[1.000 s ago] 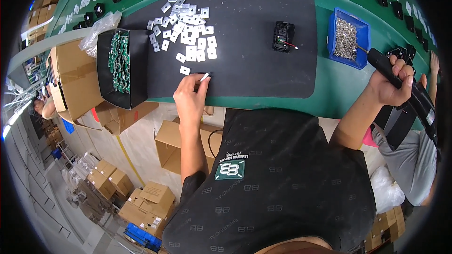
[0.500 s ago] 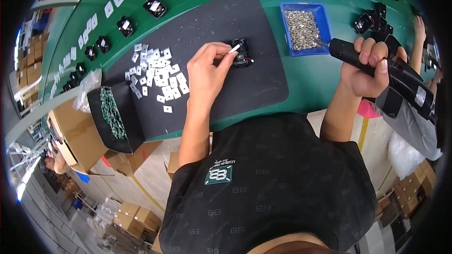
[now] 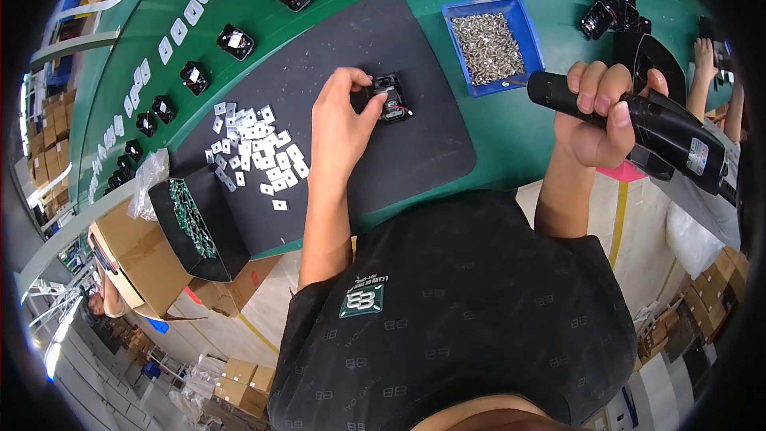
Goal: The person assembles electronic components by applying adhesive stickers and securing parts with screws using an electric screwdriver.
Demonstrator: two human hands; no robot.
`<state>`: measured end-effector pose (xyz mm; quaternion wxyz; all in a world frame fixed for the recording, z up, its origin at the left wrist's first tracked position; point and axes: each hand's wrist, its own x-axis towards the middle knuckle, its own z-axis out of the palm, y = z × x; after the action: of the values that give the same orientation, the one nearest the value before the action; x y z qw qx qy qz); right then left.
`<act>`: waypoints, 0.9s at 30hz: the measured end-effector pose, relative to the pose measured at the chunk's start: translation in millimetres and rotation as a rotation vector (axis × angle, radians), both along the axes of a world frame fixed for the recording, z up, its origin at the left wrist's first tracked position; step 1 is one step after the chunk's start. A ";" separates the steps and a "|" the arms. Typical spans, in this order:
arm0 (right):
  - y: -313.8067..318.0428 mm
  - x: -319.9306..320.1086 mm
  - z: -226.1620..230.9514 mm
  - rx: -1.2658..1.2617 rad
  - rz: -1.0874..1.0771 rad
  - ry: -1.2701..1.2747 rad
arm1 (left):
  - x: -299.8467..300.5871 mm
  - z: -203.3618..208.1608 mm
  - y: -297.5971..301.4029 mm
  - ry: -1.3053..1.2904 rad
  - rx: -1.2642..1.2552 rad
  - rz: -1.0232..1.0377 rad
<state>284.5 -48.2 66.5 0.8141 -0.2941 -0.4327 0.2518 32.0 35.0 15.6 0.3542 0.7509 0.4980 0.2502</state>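
Observation:
A small open black plastic housing (image 3: 391,88) lies on the dark mat, with a grey-white plate and a thin wire inside it. My left hand (image 3: 339,124) is at its left edge, thumb and forefinger curled against it. In my right hand (image 3: 600,116) is a black electric screwdriver (image 3: 666,132), held level with its bit pointing left. The bit's tip is over the near right corner of a blue tray (image 3: 533,40) full of small metal screws (image 3: 487,46). Left of my left hand, many small white square plates (image 3: 259,148) lie scattered.
A black box of green circuit boards (image 3: 227,227) stands at the mat's left end, next to a clear plastic bag (image 3: 152,179). Black housings (image 3: 236,41) and white covers (image 3: 194,12) line the green belt. More black parts (image 3: 610,16) and a co-worker's hand (image 3: 704,60) are at right.
The small white plate that was pinched in my left fingers is no longer between them; a light plate now shows inside the housing. The screwdriver stays in my right hand beside the tray.

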 end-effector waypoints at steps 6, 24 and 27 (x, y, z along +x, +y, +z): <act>3.1 -9.8 5.4 0.049 0.100 0.055 | -0.8 4.5 10.4 0.079 -0.106 -0.116; 3.2 -24.0 8.0 0.010 0.163 0.053 | 5.1 -8.8 -0.9 0.048 -0.200 -0.023; 2.8 -25.0 7.6 0.006 0.171 0.050 | 4.8 -11.9 -1.7 -0.011 -0.179 -0.013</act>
<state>259.5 -45.3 74.1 0.8012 -0.2473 -0.4365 0.3262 36.7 33.3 3.7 0.4243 0.7181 0.5116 0.2064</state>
